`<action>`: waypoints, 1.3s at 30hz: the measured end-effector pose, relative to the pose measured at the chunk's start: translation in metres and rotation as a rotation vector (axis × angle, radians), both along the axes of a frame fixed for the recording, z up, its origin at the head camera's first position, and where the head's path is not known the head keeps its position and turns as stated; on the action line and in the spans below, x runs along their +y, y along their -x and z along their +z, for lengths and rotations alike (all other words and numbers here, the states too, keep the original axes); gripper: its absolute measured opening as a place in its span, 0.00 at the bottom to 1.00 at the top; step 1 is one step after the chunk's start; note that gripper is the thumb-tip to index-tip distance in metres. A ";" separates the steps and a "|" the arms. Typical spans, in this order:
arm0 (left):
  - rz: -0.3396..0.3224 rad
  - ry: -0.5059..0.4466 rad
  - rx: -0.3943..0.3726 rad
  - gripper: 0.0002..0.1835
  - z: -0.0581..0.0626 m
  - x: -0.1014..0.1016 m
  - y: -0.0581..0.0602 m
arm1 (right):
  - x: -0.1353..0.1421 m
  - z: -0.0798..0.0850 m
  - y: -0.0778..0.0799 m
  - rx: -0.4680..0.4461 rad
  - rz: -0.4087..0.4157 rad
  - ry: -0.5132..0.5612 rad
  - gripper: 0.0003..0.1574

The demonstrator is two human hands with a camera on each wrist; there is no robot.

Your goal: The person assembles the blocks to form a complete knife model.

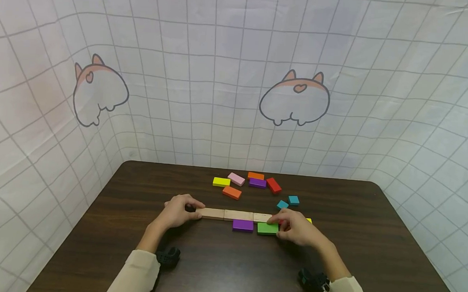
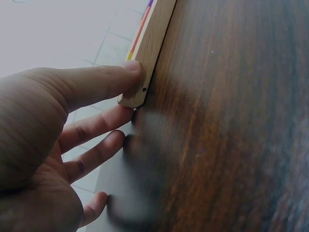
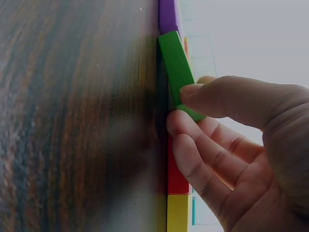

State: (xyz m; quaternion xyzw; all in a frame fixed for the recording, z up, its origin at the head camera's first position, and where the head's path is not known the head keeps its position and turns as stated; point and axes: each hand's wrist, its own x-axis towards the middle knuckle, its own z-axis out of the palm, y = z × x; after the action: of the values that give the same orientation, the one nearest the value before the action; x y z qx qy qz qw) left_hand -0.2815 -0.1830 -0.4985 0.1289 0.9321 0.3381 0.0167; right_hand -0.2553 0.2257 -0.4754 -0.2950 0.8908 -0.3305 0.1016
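Three plain wooden blocks (image 1: 238, 215) lie end to end in a row across the table. My left hand (image 1: 177, 210) pinches the outer end of the leftmost wooden block (image 2: 153, 48), thumb on its side and index finger at its end; the other fingers spread loosely. Between thumb and fingers my right hand (image 1: 299, 229) holds a green block (image 3: 176, 60), tilted in the right wrist view. A purple block (image 1: 243, 226) sits against the near side of the row, left of the green one. Beyond my right fingers are a red block (image 3: 177, 169) and a yellow block (image 3: 177, 212).
Behind the row, several coloured blocks lie scattered: yellow (image 1: 221, 182), pink (image 1: 236, 178), two orange, a purple (image 1: 257, 183) and a red (image 1: 273, 186). Two small blue blocks (image 1: 293, 200) are near my right hand. A grid-patterned cloth (image 1: 202, 135) hangs behind the dark table (image 1: 136, 194).
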 end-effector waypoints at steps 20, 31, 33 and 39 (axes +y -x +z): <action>-0.003 0.013 -0.001 0.12 0.003 0.001 -0.001 | -0.006 -0.001 -0.001 0.036 -0.021 0.016 0.15; -0.001 0.018 -0.003 0.12 0.002 0.001 -0.001 | -0.006 -0.002 0.001 0.044 -0.019 -0.036 0.14; -0.001 0.020 -0.002 0.12 0.002 0.001 0.000 | -0.007 -0.003 0.001 0.049 -0.017 -0.033 0.14; -0.005 0.018 0.001 0.12 0.002 0.001 -0.001 | -0.010 -0.004 0.002 0.055 -0.030 -0.041 0.13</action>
State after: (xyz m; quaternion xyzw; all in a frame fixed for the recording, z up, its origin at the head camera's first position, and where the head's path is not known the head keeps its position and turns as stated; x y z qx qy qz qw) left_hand -0.2809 -0.1818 -0.4969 0.1312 0.9347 0.3298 0.0183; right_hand -0.2570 0.2162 -0.4799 -0.2884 0.9041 -0.3054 0.0783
